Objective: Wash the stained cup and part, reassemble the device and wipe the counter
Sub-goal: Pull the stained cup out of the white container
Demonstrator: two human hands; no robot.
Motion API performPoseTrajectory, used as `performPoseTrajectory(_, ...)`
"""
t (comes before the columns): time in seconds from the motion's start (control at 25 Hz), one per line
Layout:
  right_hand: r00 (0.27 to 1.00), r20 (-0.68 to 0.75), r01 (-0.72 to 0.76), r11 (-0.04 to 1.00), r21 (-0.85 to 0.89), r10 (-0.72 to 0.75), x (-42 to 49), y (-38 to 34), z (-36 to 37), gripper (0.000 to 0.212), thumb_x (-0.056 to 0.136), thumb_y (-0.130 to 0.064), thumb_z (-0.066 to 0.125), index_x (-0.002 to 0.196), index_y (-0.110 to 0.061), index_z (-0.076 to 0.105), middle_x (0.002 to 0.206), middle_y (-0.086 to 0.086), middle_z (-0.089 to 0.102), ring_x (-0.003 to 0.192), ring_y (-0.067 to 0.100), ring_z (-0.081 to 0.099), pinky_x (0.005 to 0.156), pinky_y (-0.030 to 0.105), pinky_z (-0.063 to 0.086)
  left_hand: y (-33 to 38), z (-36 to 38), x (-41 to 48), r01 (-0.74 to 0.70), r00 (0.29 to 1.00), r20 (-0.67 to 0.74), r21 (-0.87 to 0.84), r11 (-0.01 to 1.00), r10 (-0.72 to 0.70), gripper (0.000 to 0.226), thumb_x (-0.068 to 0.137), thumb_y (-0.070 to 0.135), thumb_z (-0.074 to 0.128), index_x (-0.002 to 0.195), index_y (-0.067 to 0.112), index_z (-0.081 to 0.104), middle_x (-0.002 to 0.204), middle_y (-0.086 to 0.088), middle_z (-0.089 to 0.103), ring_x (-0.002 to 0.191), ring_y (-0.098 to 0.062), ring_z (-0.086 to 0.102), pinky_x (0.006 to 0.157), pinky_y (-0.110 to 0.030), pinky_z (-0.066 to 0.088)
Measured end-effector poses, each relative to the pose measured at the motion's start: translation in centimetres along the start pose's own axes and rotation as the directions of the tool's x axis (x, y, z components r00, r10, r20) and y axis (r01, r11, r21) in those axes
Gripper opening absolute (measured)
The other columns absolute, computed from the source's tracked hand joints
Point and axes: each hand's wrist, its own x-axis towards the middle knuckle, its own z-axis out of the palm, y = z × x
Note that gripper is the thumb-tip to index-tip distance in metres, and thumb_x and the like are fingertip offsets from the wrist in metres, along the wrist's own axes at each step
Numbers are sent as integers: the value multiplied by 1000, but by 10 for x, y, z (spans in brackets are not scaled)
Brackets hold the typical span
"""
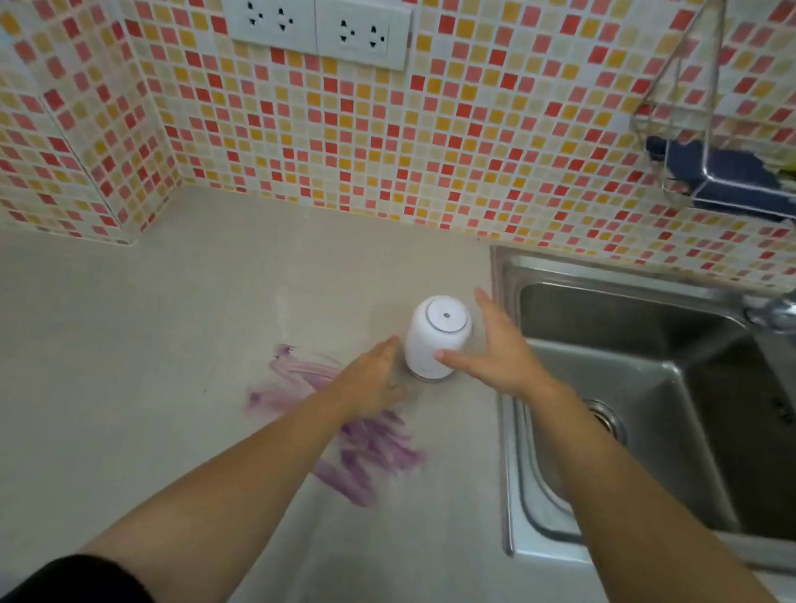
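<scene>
A small white device (437, 336) stands upright on the beige counter (187, 354), its white motor top sitting on a clear cup (427, 377) whose rim shows at the bottom. My left hand (371, 384) wraps around the cup's left side, low down. My right hand (488, 353) is at the device's right side; its fingers are straight and its thumb touches the front of the white top. Purple smears (362, 448) stain the counter just in front and to the left of the device, partly under my left forearm.
A steel sink (668, 400) lies directly right of the device, with a faucet (784, 309) at its back right. A wire rack (738, 183) on the tiled wall holds a dark blue cloth and a yellow item. Two wall sockets (316, 23) sit above the counter.
</scene>
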Motion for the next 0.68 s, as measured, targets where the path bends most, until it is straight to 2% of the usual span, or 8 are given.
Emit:
performPoseTrajectory(0.08, 999, 14, 50, 995, 85, -52, 10, 2, 0, 106, 67, -38, 81, 148, -17, 16, 154, 0, 23, 140, 16, 24, 114, 32, 21, -1, 6, 9, -42, 999, -33, -110, 993, 38, 79, 75, 22, 69, 143, 16, 28, 136, -8, 49, 121, -27, 51, 99, -34, 43)
performPoseTrajectory(0.16, 997, 14, 74, 992, 107, -75, 16, 7, 4, 98, 65, -36, 83, 145, -20, 28, 147, -3, 37, 133, 14, 35, 109, 29, 28, 4, 9, 14, -14, 999, -49, -190, 982, 5, 89, 70, 24, 78, 143, 21, 28, 135, -2, 51, 117, -18, 53, 97, -27, 44)
performPoseTrajectory(0.28, 992, -60, 120, 975, 187, -111, 23, 11, 4, 73, 64, -31, 84, 127, -26, 46, 121, -11, 55, 112, 10, 51, 95, 21, 41, 5, 16, 25, 24, 994, -97, -308, 951, -57, 115, 53, 52, 85, 145, 30, 20, 141, 7, 46, 124, -13, 49, 102, -35, 44)
performPoseTrajectory(0.4, 986, -114, 145, 959, 242, -120, 23, 10, 2, 56, 66, -28, 84, 109, -34, 49, 102, -21, 57, 97, 7, 55, 86, 20, 45, 11, 20, 32, 42, 984, -146, -381, 924, -105, 123, 47, 59, 84, 146, 28, 18, 142, 6, 45, 128, -15, 46, 104, -39, 43)
performPoseTrajectory(0.48, 985, -140, 136, 954, 267, -101, 24, 13, 2, 53, 66, -30, 83, 108, -32, 52, 102, -20, 59, 97, 8, 57, 87, 24, 47, 19, 20, 34, 50, 976, -174, -394, 918, -128, 125, 48, 58, 84, 147, 25, 17, 144, 3, 44, 129, -16, 46, 104, -40, 42)
performPoseTrajectory(0.56, 986, -155, 104, 954, 280, -62, 26, 16, -1, 60, 65, -37, 83, 116, -24, 55, 110, -12, 62, 102, 11, 59, 90, 28, 48, 26, 18, 34, 56, 973, -185, -406, 912, -142, 125, 49, 58, 84, 148, 23, 16, 145, 1, 43, 129, -18, 45, 104, -40, 42)
performPoseTrajectory(0.68, 989, -147, 69, 956, 284, -28, 27, 18, -8, 73, 63, -47, 80, 126, -24, 52, 116, -7, 62, 105, 12, 59, 93, 33, 49, 30, 16, 32, 64, 973, -175, -428, 902, -152, 123, 57, 45, 86, 150, 16, 12, 144, 0, 43, 130, -18, 43, 105, -31, 38)
